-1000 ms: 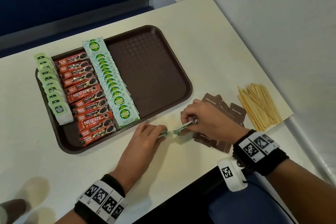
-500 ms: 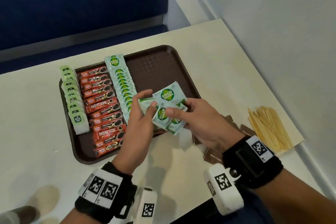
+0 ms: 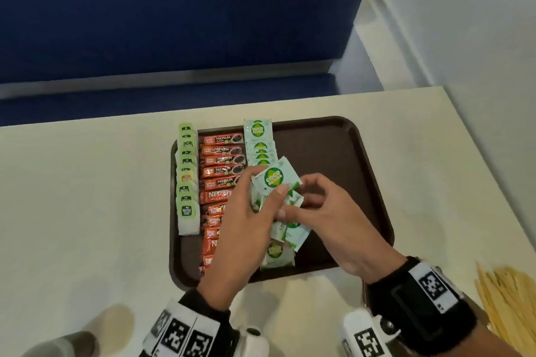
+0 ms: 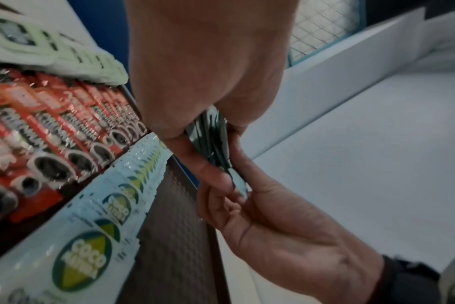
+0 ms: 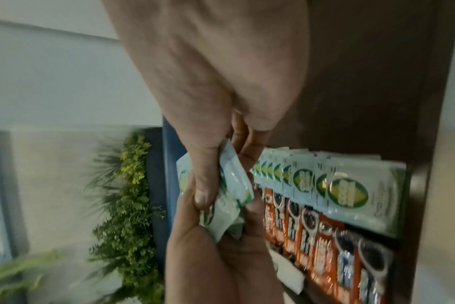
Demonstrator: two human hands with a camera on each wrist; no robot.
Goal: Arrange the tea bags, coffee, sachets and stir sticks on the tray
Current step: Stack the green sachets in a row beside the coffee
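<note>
A brown tray [image 3: 374, 182] lies on the cream table. Along its left side run a column of green tea bags [image 3: 188, 182], a column of red coffee sticks [image 3: 222, 159] and an overlapping row of white-green Coco sachets [image 3: 258, 139]. Above the tray's middle both hands hold a fanned bunch of the same sachets [image 3: 275, 180]. My left hand [image 3: 265, 194] pinches the bunch between thumb and fingers [image 4: 216, 156]. My right hand [image 3: 295, 200] grips it from the right, thumb on top [image 5: 221, 174]. One more sachet [image 3: 275, 255] lies near the tray's front rim.
A pile of wooden stir sticks [image 3: 510, 298] lies on the table at the far right, near its edge. Behind the table is a blue panel [image 3: 174, 23], with a white wall [image 3: 464, 23] to the right.
Both hands have lifted the bunch of sachets off the table in front of the tray and carried it up over the tray's middle. The bunch has fanned out.
</note>
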